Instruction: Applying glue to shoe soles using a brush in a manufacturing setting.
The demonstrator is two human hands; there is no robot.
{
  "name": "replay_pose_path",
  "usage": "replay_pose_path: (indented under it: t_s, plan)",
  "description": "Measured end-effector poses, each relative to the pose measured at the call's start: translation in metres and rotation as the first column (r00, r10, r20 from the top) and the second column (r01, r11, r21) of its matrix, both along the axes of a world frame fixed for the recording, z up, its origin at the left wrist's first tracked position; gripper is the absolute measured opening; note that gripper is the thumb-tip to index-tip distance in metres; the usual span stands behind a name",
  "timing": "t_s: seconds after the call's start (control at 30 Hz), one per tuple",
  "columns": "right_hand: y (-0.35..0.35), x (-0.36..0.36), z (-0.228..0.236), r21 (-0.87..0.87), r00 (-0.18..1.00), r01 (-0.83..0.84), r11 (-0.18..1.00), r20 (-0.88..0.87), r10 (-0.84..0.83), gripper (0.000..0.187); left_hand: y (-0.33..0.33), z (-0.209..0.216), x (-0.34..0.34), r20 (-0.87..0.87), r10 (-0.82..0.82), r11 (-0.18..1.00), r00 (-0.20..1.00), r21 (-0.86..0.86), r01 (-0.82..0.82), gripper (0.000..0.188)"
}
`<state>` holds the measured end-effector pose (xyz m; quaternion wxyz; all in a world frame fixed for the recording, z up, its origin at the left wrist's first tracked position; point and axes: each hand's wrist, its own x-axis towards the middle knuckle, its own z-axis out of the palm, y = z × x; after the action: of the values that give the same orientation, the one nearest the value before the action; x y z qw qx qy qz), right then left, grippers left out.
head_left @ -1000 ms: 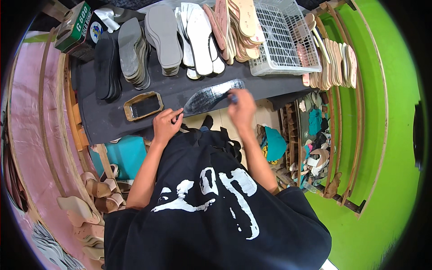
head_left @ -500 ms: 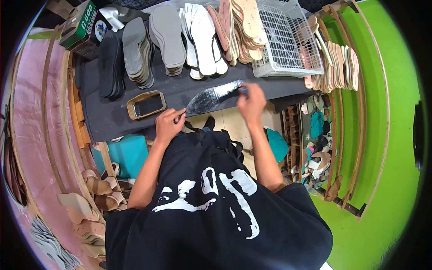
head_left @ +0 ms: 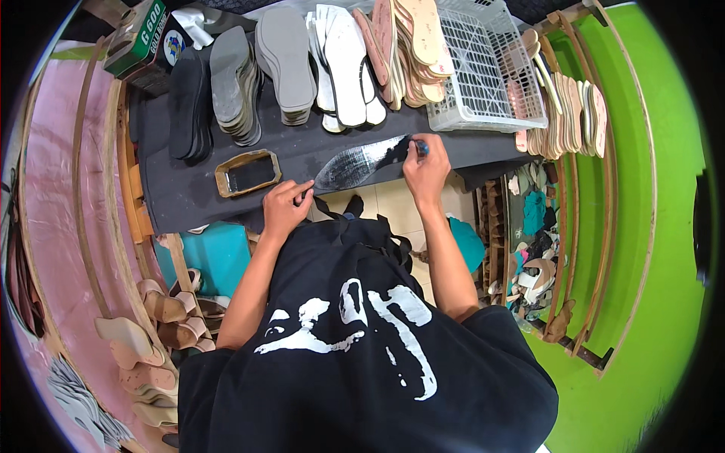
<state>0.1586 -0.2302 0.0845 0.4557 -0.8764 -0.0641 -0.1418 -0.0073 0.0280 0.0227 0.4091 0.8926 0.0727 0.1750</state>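
Observation:
A black insole [head_left: 351, 166] lies aslant near the front edge of the table, its upper face coated with something wet and shiny. My left hand [head_left: 285, 208] pinches its left tip, thumb and forefinger closed on it. Over its right end is my right hand [head_left: 428, 170], closed around a small brush [head_left: 422, 147] with a blue handle; the bristles are hidden. A cut-down, tan-rimmed container [head_left: 218, 181] with a dark inside stands left of the insole, just beyond my left hand.
Stacks of black [head_left: 189, 106], grey [head_left: 287, 60], white [head_left: 343, 75] and beige insoles [head_left: 419, 34] line the back of the dark table [head_left: 174, 204]. A white plastic crate [head_left: 483, 121] stands at back right, a green-and-black box [head_left: 143, 45] at back left. Wooden racks flank both sides.
My right hand has turned slightly, bringing the brush's blue handle into sight by the insole's right end. The left hand keeps its hold. The whole view has shifted a little.

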Motion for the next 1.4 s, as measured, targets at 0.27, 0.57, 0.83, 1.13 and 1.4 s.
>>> replay_pose_path:
  t_s: [0.27,0.57,0.83,1.13,1.4]
  plan:
    - [0.07,-0.061,0.012,0.01,0.904,-0.423,0.906,-0.068,0.423,0.018,0.0,-0.002,0.002,-0.019,0.002,1.0,1.0,0.007,-0.002,0.021]
    - [-0.007,0.014,0.01,-0.069,0.996,0.087,0.994,0.026,-0.085,0.01,-0.001,-0.001,0.002,-0.017,0.028,1.0,0.999,-0.013,-0.028,0.02]
    - [0.075,-0.051,0.015,0.131,0.871,-0.455,0.881,-0.141,0.471,0.015,-0.002,-0.001,0.006,-0.012,0.027,1.0,1.0,-0.001,-0.027,0.019]
    - [0.013,0.005,0.003,-0.388,0.964,-0.126,0.913,0.17,0.205,0.024,-0.003,-0.001,0.002,-0.014,0.047,0.999,0.999,0.002,-0.047,0.017]
    - [0.069,-0.047,0.012,0.186,0.891,-0.264,0.946,-0.33,0.313,0.013,-0.002,-0.002,0.005,-0.028,0.035,0.999,0.999,0.009,-0.034,0.017]
